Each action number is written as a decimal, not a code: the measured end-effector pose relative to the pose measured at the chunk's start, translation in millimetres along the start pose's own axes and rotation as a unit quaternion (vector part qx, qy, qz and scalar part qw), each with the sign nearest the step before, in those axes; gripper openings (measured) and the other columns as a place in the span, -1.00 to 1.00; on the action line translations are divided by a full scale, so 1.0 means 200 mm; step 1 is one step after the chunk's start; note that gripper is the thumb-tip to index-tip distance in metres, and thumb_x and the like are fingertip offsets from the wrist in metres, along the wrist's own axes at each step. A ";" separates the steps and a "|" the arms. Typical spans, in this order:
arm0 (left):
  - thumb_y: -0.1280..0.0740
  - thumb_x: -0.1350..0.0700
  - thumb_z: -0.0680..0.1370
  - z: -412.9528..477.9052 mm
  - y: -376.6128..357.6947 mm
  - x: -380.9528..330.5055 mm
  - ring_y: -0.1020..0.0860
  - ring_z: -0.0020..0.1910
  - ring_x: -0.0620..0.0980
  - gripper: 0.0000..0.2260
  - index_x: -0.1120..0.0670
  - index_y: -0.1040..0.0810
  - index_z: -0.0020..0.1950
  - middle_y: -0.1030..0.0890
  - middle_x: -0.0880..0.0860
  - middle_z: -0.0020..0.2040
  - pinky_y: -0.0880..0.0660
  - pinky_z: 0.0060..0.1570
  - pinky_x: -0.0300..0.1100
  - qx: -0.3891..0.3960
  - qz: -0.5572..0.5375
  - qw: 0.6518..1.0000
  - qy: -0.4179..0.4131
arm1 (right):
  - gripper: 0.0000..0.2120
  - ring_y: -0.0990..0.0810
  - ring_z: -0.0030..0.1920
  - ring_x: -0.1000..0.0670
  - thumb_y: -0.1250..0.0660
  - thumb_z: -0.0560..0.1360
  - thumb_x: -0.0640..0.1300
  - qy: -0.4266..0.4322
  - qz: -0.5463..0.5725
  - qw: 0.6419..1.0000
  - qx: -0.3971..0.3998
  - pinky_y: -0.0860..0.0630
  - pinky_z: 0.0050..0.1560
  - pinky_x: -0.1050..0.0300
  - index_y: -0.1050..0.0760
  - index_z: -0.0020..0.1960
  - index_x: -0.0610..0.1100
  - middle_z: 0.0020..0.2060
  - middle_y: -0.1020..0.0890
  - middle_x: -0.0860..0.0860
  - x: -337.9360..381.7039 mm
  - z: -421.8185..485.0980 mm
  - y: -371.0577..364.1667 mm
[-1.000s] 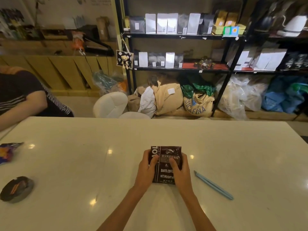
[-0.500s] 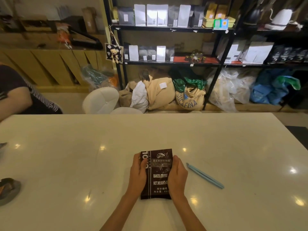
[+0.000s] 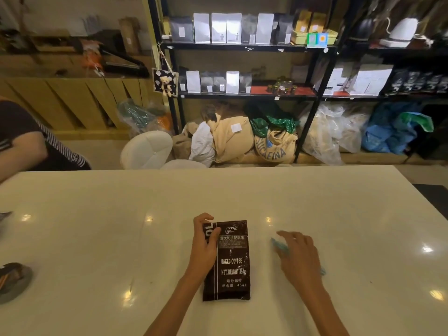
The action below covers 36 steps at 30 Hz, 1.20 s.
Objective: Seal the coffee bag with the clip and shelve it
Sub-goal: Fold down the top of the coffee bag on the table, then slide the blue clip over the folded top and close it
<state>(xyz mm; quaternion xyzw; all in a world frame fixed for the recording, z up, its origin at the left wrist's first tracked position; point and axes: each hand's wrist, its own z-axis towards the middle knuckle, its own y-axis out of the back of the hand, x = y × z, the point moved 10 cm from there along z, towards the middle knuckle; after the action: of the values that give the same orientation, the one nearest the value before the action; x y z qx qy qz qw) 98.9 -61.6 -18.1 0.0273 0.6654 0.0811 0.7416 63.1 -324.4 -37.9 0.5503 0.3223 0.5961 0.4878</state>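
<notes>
A white desk [image 3: 97,238] fills the lower frame. The dark coffee bag [image 3: 229,260], reading "BAKED.COFFEE", lies flat at bottom center. The left hand [image 3: 203,243] holds its left edge. The right hand [image 3: 299,258], fingers spread, covers the blue clip [image 3: 278,246].

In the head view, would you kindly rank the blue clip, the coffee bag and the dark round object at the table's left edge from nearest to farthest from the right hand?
1. Blue clip: directly under the right hand, at its fingers.
2. Coffee bag: to its left, held by the left hand.
3. Dark round object: far left table edge.
</notes>
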 end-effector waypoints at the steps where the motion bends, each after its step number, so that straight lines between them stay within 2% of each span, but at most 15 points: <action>1: -0.18 0.36 0.64 0.00 -0.03 0.00 -0.54 -0.06 -0.32 -0.76 0.01 -0.33 0.11 -0.42 -0.04 0.05 -0.60 -0.17 -0.31 0.028 0.019 0.999 -0.007 | -0.61 -0.60 -0.05 -0.20 -0.57 0.30 -0.18 -0.007 -0.028 0.999 0.030 -0.57 -0.16 -0.07 -0.62 0.11 -0.03 -0.05 -0.68 -0.07 -0.11 -0.02 -0.03; 3: -0.14 0.36 0.65 0.00 -0.07 0.01 -0.53 0.02 -0.14 -0.75 0.00 -0.40 0.01 -0.43 0.03 0.06 -0.63 -0.08 -0.20 0.079 0.061 0.995 -0.011 | -0.68 -0.62 -0.07 -0.17 -0.54 0.36 -0.19 -0.008 -0.004 0.997 0.079 -0.55 -0.18 -0.06 -0.61 0.08 0.00 -0.09 -0.67 -0.05 -0.22 -0.04 -0.06; 5: -0.11 0.42 0.62 0.00 -0.10 0.03 -0.50 0.02 -0.01 -0.67 0.03 -0.46 -0.14 -0.40 0.07 0.04 -0.60 -0.06 -0.21 0.105 0.075 0.992 -0.001 | -0.77 -0.61 -0.04 0.05 -0.39 0.52 -0.13 -0.013 0.110 0.991 0.075 -0.55 -0.14 0.11 -0.55 0.12 0.12 -0.05 -0.62 0.12 -0.21 -0.06 0.00; 7: -0.11 0.45 0.58 0.00 -0.10 0.04 -0.48 0.01 -0.01 -0.63 0.05 -0.48 -0.21 -0.39 0.07 0.01 -0.55 -0.03 -0.21 0.119 0.064 0.991 0.020 | -0.80 -0.59 -0.05 0.13 -0.27 0.58 -0.09 -0.004 0.236 0.971 0.049 -0.53 -0.18 0.25 -0.49 0.14 0.17 -0.04 -0.57 0.20 -0.11 -0.07 0.09; 9: -0.14 0.37 0.60 -0.02 -0.12 0.05 -0.51 0.02 -0.05 -0.71 0.09 -0.52 -0.18 -0.40 0.07 0.03 -0.56 0.00 -0.19 0.141 0.026 0.989 0.030 | -0.79 -0.58 -0.08 0.09 -0.16 0.61 -0.06 0.033 0.287 0.956 0.053 -0.50 -0.19 0.28 -0.49 0.17 0.13 -0.06 -0.55 0.19 0.08 -0.07 0.15; 12: -0.16 0.01 0.65 -0.04 -0.17 0.02 -0.54 0.00 -0.12 -0.73 0.11 -0.56 -0.06 -0.42 0.09 0.06 -0.59 0.02 -0.18 0.183 0.013 0.982 0.037 | -0.69 -0.56 -0.06 0.17 -0.10 0.59 0.11 0.089 0.276 0.950 0.119 -0.49 -0.07 0.29 -0.48 0.25 0.10 -0.02 -0.56 0.14 0.38 -0.06 0.11; 14: -0.15 -0.10 0.61 -0.04 -0.18 -0.01 -0.54 -0.03 -0.13 -0.67 0.11 -0.56 -0.03 -0.43 0.08 0.05 -0.57 0.06 -0.17 0.181 0.017 0.982 0.041 | -0.59 -0.54 0.03 0.21 -0.23 0.51 0.23 0.113 0.255 0.946 0.167 -0.51 0.00 0.31 -0.42 0.31 0.12 0.06 -0.54 0.17 0.52 -0.07 0.06; 17: -0.16 -0.05 0.62 -0.03 -0.14 -0.04 -0.53 -0.03 -0.12 -0.69 0.16 -0.56 0.00 -0.43 0.09 0.04 -0.52 0.11 -0.18 0.152 0.018 0.988 0.028 | -0.59 -0.61 -0.03 0.17 -0.30 0.50 0.19 0.119 0.261 0.939 0.187 -0.61 -0.02 0.19 -0.37 0.32 0.18 0.02 -0.59 0.23 0.57 -0.06 0.04; 21: -0.20 0.15 0.66 -0.02 -0.11 -0.06 -0.49 -0.08 -0.19 -0.80 0.19 -0.58 -0.03 -0.42 0.04 -0.01 -0.48 0.00 -0.33 0.153 0.033 0.988 0.002 | -0.72 -0.64 -0.31 0.11 -0.11 0.61 0.13 0.152 0.209 0.943 0.209 -0.60 -0.23 0.20 -0.47 0.23 0.12 -0.34 -0.64 0.14 0.57 -0.05 0.06; 25: -0.21 0.18 0.65 -0.01 -0.12 -0.04 -0.46 -0.11 -0.14 -0.80 0.17 -0.55 -0.11 -0.41 0.05 -0.04 -0.44 -0.02 -0.31 0.160 -0.006 0.987 0.021 | -0.67 -0.61 -0.17 0.15 -0.26 0.52 0.21 0.153 0.181 0.951 0.199 -0.51 -0.17 0.32 -0.44 0.25 0.17 -0.10 -0.63 0.23 0.58 -0.03 0.10; 27: -0.22 0.16 0.65 -0.01 -0.13 -0.03 -0.47 -0.08 -0.11 -0.79 0.13 -0.55 -0.15 -0.42 0.05 -0.04 -0.43 0.01 -0.26 0.161 -0.034 0.986 0.039 | -0.64 -0.64 -0.18 0.14 -0.22 0.54 0.21 0.219 0.104 0.965 0.096 -0.48 -0.20 0.37 -0.53 0.25 0.11 -0.05 -0.65 0.20 0.59 -0.02 0.18; 30: -0.22 0.09 0.61 -0.02 -0.15 -0.03 -0.48 -0.07 -0.10 -0.78 0.08 -0.58 -0.17 -0.43 0.02 -0.04 -0.42 0.01 -0.28 0.183 -0.055 0.980 0.056 | -0.56 -0.68 -0.24 0.16 -0.07 0.60 0.20 0.317 0.065 0.946 -0.014 -0.55 -0.42 0.32 -0.64 0.17 0.04 -0.11 -0.73 0.15 0.61 -0.08 0.28; 32: -0.20 0.11 0.63 -0.02 -0.17 -0.03 -0.47 -0.07 -0.12 -0.77 0.06 -0.58 -0.15 -0.42 0.01 -0.04 -0.41 0.00 -0.33 0.196 -0.035 0.979 0.054 | -0.63 -0.66 -0.12 0.23 -0.17 0.56 0.22 0.297 0.146 0.944 -0.001 -0.58 -0.32 0.35 -0.62 0.19 0.11 0.02 -0.69 0.22 0.59 -0.09 0.31; 34: -0.16 0.17 0.66 -0.02 -0.17 -0.02 -0.46 -0.09 -0.16 -0.76 0.11 -0.56 -0.12 -0.41 0.02 -0.04 -0.40 -0.02 -0.36 0.193 -0.020 0.979 0.056 | -0.62 -0.60 0.00 0.29 -0.20 0.49 0.32 0.229 0.212 0.948 0.070 -0.53 -0.17 0.45 -0.58 0.21 0.23 0.17 -0.55 0.38 0.54 -0.08 0.28; 36: -0.16 0.21 0.66 -0.01 -0.14 0.01 -0.45 -0.12 -0.17 -0.77 0.22 -0.53 -0.10 -0.41 0.06 -0.04 -0.39 -0.02 -0.35 0.172 -0.021 0.983 0.065 | -0.60 -0.58 0.04 0.25 -0.20 0.45 0.35 0.184 0.216 0.946 0.154 -0.50 -0.13 0.42 -0.59 0.18 0.26 0.23 -0.43 0.43 0.48 -0.10 0.21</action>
<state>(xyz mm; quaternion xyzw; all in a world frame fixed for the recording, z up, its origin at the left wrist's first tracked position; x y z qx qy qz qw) 99.4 -90.0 -24.2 0.1354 0.7166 -0.0480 0.6825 42.0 -245.4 28.9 0.5556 0.3676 0.7216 0.1885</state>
